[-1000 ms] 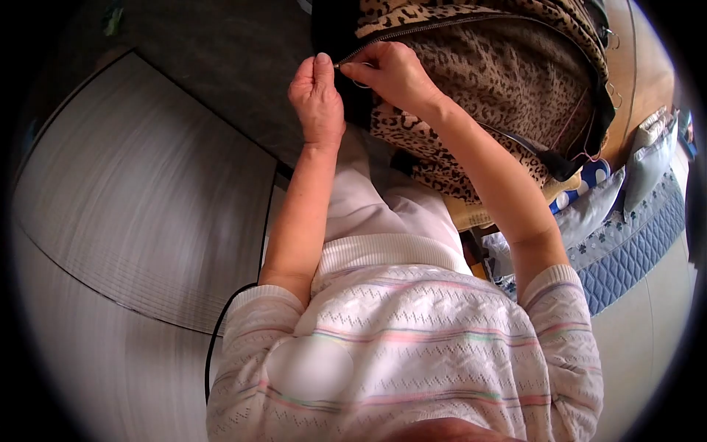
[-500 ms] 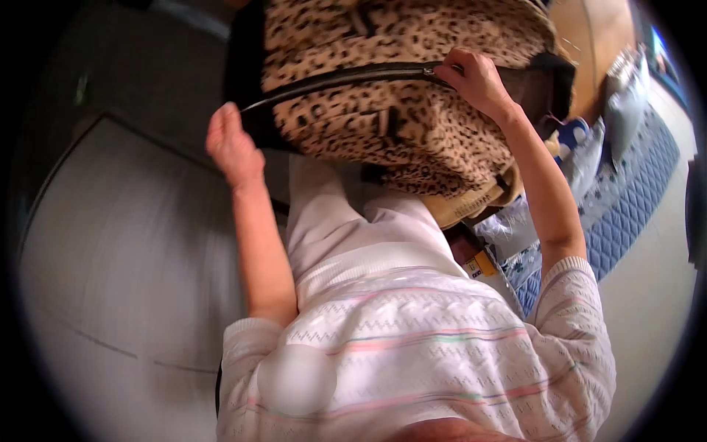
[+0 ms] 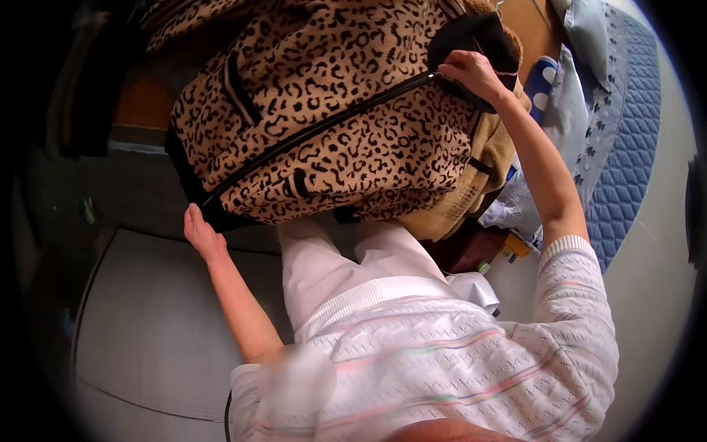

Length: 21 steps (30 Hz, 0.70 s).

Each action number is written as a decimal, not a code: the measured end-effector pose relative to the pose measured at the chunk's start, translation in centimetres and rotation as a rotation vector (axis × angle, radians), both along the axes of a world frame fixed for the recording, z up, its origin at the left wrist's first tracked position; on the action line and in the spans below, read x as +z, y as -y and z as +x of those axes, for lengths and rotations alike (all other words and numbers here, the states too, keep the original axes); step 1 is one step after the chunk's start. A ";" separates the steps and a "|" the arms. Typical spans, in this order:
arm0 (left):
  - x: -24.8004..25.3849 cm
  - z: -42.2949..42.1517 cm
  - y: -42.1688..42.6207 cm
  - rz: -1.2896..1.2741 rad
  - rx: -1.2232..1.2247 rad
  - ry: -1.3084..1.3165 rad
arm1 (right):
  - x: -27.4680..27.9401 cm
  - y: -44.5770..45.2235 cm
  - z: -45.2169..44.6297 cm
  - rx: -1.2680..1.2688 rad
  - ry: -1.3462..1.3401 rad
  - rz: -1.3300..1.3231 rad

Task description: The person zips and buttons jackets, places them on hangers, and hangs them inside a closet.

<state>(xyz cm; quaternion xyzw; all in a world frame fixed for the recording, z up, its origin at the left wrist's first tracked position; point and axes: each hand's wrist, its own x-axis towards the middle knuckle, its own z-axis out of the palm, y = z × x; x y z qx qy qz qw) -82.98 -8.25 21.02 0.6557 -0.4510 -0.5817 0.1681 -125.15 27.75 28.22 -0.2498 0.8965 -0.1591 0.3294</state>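
Nearest is a white knit sweater (image 3: pixel 442 353) with pastel stripes, then pale trousers (image 3: pixel 324 272). Beyond the knees, the left hand (image 3: pixel 205 233) is at the near left corner of a leopard-print zip jacket (image 3: pixel 353 110), its fingers together; whether they grip the hem, I cannot tell. The jacket spreads across the centre, its zip (image 3: pixel 324 138) slanting up to the far right. There, beside the black collar (image 3: pixel 468 44), the right hand (image 3: pixel 473 75) pinches the zip's slider.

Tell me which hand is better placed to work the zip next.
Probably the right hand, at the zip near the black collar; the left hand is by the jacket's hem.
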 end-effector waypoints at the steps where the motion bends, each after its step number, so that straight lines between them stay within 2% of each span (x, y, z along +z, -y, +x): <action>1: -0.3 0.0 0.1 -0.021 -0.030 0.040 | -0.2 -0.3 0.1 -0.054 0.002 -0.028; 3: -1.3 0.2 0.2 -0.035 -0.073 0.067 | -0.2 -1.0 0.0 -0.155 0.005 -0.073; 5: -1.8 -0.2 0.1 -0.028 -0.101 0.034 | -1.0 -3.1 -0.7 -0.180 -0.112 -0.047; 8: -1.5 -1.0 -0.5 0.146 0.000 0.043 | -2.0 -7.3 -2.1 -0.276 -0.246 -0.036; 10: -2.1 -0.4 -0.3 0.179 -0.059 0.060 | -1.9 -9.9 -3.0 -0.355 -0.364 -0.013; 14: -1.8 -1.1 -0.9 0.123 -0.049 0.151 | -1.9 -15.0 -4.3 -0.659 -0.526 0.121; 18: -1.8 -1.8 -0.8 -0.140 -0.027 0.300 | -4.4 -18.4 -4.8 -0.910 -0.478 0.145; 21: -0.2 -3.4 -1.0 -0.336 -0.027 0.338 | -4.8 -17.8 -4.1 -1.240 -0.107 -0.238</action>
